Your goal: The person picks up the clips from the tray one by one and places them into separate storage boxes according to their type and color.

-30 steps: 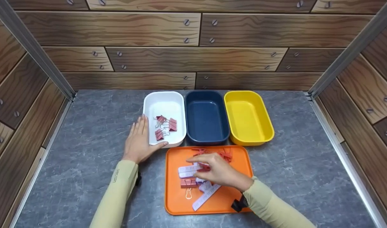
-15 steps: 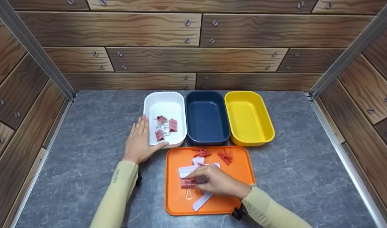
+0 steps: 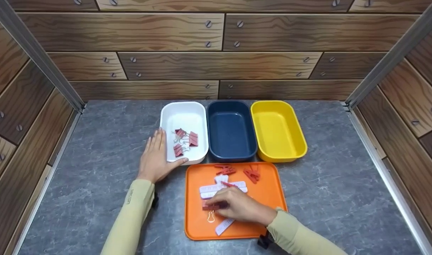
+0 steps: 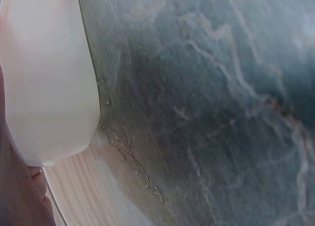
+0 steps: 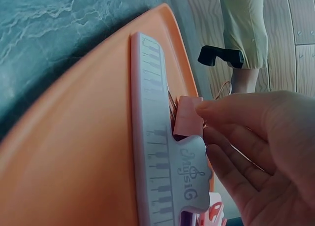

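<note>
Pinching the pink binder clip (image 5: 188,117) near nine o'clock on the orange tray (image 3: 267,200), the right hand (image 3: 238,204) should lift clear of the piano-patterned clip (image 5: 156,137), the straight-fingered left hand (image 3: 154,159) bracing the white bin (image 3: 183,115).

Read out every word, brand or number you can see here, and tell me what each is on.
"Music", in stylised lettering: on the pale piano-key clip in the right wrist view.
Lettering on the left sleeve: too small to read.
Any finer marks on the clip's printed keys: too blurred to read.
</note>
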